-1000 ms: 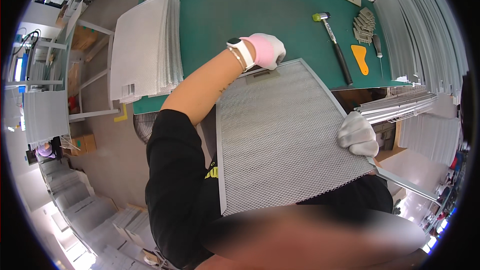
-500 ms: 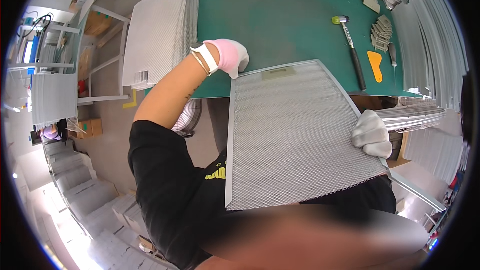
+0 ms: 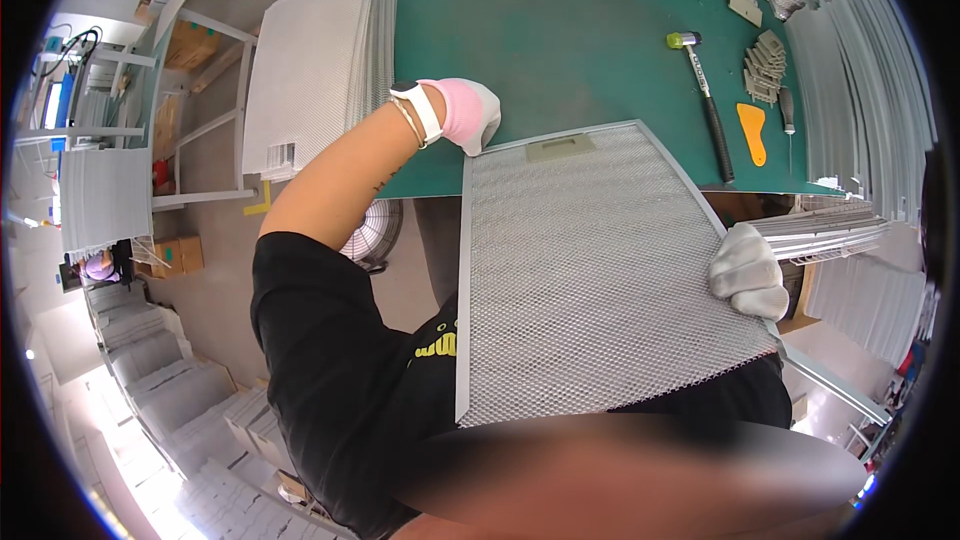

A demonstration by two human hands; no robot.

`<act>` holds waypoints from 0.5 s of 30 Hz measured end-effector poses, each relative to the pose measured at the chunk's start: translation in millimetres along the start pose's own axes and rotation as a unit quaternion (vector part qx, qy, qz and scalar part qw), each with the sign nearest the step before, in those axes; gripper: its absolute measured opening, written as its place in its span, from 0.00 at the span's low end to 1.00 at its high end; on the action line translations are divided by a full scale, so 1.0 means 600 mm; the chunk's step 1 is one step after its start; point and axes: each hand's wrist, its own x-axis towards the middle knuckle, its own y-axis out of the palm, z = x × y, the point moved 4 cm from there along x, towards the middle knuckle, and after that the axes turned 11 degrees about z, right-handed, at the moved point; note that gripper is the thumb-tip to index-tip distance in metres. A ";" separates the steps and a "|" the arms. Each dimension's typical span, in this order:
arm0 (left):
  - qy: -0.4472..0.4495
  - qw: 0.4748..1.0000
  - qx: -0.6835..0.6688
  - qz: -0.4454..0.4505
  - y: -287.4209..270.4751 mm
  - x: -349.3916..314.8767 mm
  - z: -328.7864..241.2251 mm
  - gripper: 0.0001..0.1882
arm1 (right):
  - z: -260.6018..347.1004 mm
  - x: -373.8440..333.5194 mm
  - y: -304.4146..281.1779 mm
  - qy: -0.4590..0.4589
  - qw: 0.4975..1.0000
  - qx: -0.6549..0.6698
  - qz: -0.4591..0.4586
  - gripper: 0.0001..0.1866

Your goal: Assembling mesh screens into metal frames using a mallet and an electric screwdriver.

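Note:
A silvery mesh filter panel [image 3: 600,280] slants from the green table toward my body. Pale metal framing runs along its far, left and right edges, while the near edge shows bare mesh. My left hand [image 3: 474,118], in a white and pink glove, is closed at the panel's far left corner; its fingertips are partly hidden. At the right edge my right hand [image 3: 748,272], in a white glove, has its fingers curled over the frame. Beyond that hand, a pale metal strip [image 3: 835,385] sticks out to the lower right. A small grey plate [image 3: 560,147] sits near the panel's far edge.
Stacked mesh sheets [image 3: 310,70] stand at the table's left. On the green table [image 3: 540,30] lie a mallet [image 3: 705,100], an orange scraper [image 3: 751,134], a screwdriver [image 3: 788,112] and several small metal plates [image 3: 764,67]. Long metal strips [image 3: 860,100] are piled at right.
The panel and both hands have shifted very slightly to the right in view. Both hands keep their places on the panel.

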 end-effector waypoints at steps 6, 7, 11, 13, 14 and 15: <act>-0.009 0.999 0.050 0.001 -0.005 0.011 -0.016 0.13 | 0.003 -0.005 -0.019 0.015 0.999 0.025 0.045 0.18; -0.022 0.998 0.059 0.001 -0.002 0.013 -0.015 0.13 | 0.005 -0.006 -0.021 0.044 0.997 0.018 0.067 0.13; -0.022 0.999 0.035 -0.025 0.007 0.008 -0.012 0.14 | -0.002 0.003 -0.017 0.055 0.995 -0.048 0.071 0.10; -0.024 0.999 0.006 -0.037 0.010 -0.011 -0.004 0.16 | -0.009 0.021 -0.005 0.069 0.993 -0.084 0.033 0.10; -0.033 0.999 0.019 -0.017 -0.002 -0.033 -0.003 0.18 | -0.007 0.029 -0.007 0.085 0.989 -0.124 -0.005 0.10; -0.021 0.995 -0.048 -0.089 -0.008 -0.067 0.012 0.19 | -0.003 0.039 -0.012 0.082 0.989 -0.126 -0.004 0.10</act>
